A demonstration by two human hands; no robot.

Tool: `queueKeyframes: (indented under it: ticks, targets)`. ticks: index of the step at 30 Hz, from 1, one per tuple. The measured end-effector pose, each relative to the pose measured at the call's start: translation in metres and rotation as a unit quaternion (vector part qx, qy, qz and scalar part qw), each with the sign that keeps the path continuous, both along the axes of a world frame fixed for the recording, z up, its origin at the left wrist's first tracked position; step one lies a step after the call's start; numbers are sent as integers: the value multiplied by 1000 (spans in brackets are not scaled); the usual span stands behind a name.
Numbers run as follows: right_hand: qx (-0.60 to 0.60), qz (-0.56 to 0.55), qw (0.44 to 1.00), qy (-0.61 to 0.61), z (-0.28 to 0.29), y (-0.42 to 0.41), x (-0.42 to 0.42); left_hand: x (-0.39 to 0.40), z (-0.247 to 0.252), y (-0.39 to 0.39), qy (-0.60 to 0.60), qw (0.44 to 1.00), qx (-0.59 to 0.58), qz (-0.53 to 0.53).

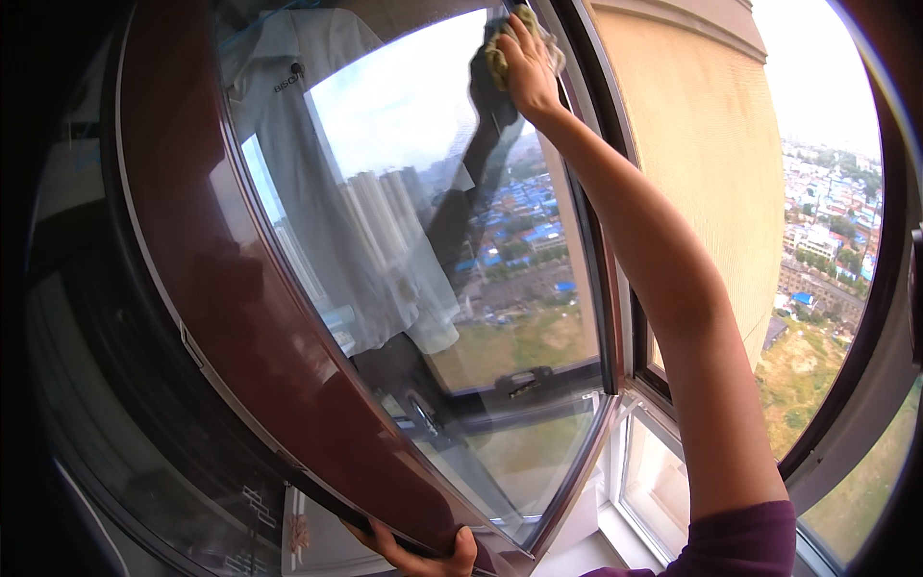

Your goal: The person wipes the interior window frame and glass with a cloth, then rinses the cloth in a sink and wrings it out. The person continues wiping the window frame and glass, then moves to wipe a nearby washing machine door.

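Note:
My right hand (530,72) is raised high, pressing a crumpled yellowish-green cloth (499,61) against the upper part of the glass pane (404,108), near its right edge. The pane sits in an open window sash with a glossy dark red frame (281,317). With my left hand (425,559) I grip the lower edge of that frame, thumb on the near face and fingers at the edge. The glass shows a reflection of my arm and of a pale hanging shirt (288,159), over tall buildings and ground.
Beyond the window opening stands a beige outer wall (692,180), with houses and grass far below. A dark window frame (851,389) curves along the right. White window framing (634,534) and a metal stay (629,407) lie near the sash's lower corner.

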State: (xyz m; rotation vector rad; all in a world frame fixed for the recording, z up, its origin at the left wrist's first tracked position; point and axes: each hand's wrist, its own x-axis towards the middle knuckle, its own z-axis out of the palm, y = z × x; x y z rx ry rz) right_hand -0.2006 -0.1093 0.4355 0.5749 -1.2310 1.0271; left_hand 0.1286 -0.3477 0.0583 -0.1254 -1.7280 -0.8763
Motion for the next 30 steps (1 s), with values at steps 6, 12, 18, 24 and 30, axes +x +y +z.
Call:
queueKeyframes:
  ticks: [6, 12, 18, 24, 30]
  targets:
    - [-31, 122, 989, -79, -152, -63, 67, 19, 10, -14, -11, 996, -55, 63]
    - [366, 91, 908, 184, -246, -72, 162, 11, 18, 0, 9, 997, -76, 30]
    - [314, 7, 915, 254, -75, -78, 150, 13, 16, -7, 38, 993, -111, 24]
    - [117, 164, 975, 95, -6, -82, 148, 16, 27, -7, 30, 991, -128, 38]
    - [170, 305, 917, 195, -35, -127, 247, 7, 27, -4, 54, 992, -113, -4]
